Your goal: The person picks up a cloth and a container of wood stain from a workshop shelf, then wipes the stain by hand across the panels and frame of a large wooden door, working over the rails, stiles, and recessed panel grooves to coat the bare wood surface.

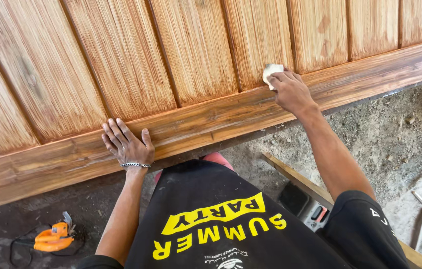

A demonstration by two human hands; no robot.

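- Nearest to us: our black shirt [231, 224] with yellow lettering fills the bottom centre of the head view.
- Low left, on the dirt floor [395, 134]: an orange power tool [51, 238] with a dark cord, well apart from both hands.
- Low right: a wooden batten [295, 178] lying on the floor, with a dark grey device [306, 205] just beside it.
- Left hand [127, 144]: a chain bracelet [135, 165] on the wrist, grip fully open, fingers spread, palm flat on the bottom rail [206, 124] of the wooden panel [121, 60]. It holds nothing.
- Right hand [290, 92]: further up and to the right, grip closed on a small pale pad [271, 72], pressing it against the wood where a vertical slat meets the rail.
- Farthest: the panel's ribbed vertical slats, orange-brown with a glossy look, run to the top of the frame.
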